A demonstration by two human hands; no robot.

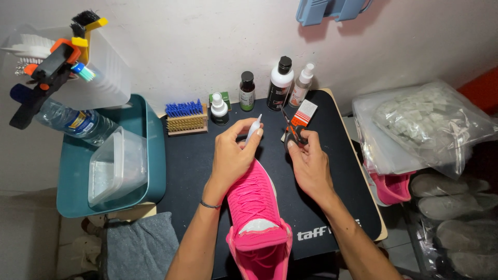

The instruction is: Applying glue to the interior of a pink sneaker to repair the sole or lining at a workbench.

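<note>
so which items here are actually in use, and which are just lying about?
In use:
left hand holding a small white tube
right hand holding orange-handled scissors
pink shoe under both hands

Lying about:
bottles by the wall
brush
teal tub
clear container
bagged items

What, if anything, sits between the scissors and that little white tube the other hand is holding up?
Nothing visible does. The left hand holds the small white tube upright above the pink shoe, and the right hand holds the orange-handled scissors just beside it. Only bare black mat shows in the gap between them.
</note>
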